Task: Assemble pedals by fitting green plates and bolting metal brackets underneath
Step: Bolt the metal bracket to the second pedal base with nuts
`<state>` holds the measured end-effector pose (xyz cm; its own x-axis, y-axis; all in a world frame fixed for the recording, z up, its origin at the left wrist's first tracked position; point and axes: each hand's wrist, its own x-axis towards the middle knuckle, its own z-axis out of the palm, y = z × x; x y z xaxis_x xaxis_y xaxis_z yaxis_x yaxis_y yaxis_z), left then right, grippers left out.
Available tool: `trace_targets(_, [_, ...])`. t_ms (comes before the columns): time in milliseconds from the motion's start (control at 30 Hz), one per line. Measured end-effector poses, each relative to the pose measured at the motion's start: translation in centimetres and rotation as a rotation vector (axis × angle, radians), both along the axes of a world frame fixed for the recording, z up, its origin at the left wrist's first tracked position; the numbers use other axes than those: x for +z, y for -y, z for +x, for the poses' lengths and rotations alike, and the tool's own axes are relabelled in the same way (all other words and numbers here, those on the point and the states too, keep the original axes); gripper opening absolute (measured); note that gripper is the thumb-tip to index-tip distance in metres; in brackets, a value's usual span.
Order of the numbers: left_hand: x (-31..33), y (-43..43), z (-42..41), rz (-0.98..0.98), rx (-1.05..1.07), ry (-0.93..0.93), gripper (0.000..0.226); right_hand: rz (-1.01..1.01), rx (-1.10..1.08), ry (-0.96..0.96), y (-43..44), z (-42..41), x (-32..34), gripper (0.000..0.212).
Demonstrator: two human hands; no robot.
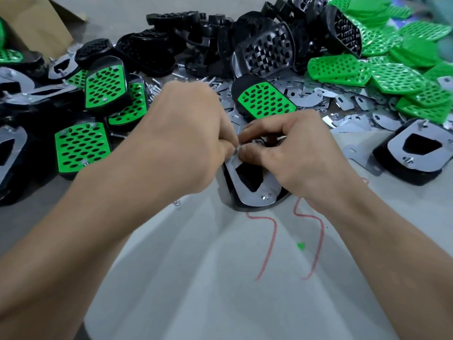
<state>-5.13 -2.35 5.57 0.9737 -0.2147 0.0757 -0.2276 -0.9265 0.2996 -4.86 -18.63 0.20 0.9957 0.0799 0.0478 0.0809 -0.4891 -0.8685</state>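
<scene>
Fingers (226, 147) of left hand (186, 133) and right hand (296, 148) pinch flat shiny bracket (245, 195) atop black pedal (255, 208).

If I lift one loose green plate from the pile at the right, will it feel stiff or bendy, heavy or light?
Probably light: the green plate looks thin and full of holes. It likely bends a little, being thin plastic by appearance. Its glossy face may slip, and overlapping plates could slide.

Grey work surface (196, 266), marked with red squiggled lines (272, 231). Lying on it:
- black pedal bodies (264, 52), heaped at upper centre
- green plates (392, 69), upper right
- metal brackets (343, 101), centre right
- green-plated pedals (81, 146), left
- cardboard box (31, 23), upper left
- small green chip (301, 246), lower centre
</scene>
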Motion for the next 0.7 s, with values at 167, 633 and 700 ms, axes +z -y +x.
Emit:
trace_targets(167, [-1.4, -1.5, -0.2, -0.226, -0.015, -0.061, 0.015, 0.018, -0.005, -0.020, -0.1, 0.0, -0.2, 0.013])
trace_targets(633, [-4.1, -2.5, -1.2, -0.602, 0.084, 0.044, 0.019, 0.013, -0.008, -0.013, 0.4, 0.1, -0.5, 0.010])
trace_targets(700, [-4.1, -3.5, -0.8, -0.648, 0.191, 0.123, 0.019, 0.007, -0.005, -0.013, 0.5, 0.1, -0.5, 0.010])
